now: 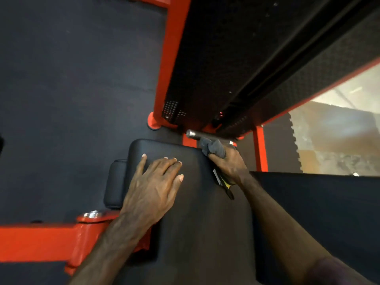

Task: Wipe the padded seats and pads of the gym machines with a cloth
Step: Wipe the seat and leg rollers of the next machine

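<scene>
A black padded seat (197, 212) of a red-framed gym machine fills the lower middle of the head view. My left hand (153, 187) lies flat on the seat's upper left part with fingers spread. My right hand (228, 163) grips a bunched grey cloth (212, 148) at the seat's far right corner, next to a chrome bar (197, 135). A small black roller pad (114, 184) sits at the seat's left side.
The red frame (41, 241) runs along the lower left, and a red upright (166, 58) with a black perforated shroud (236, 58) rises behind the seat. Dark rubber floor (72, 89) lies to the left. A black lever (225, 186) hangs beside my right wrist.
</scene>
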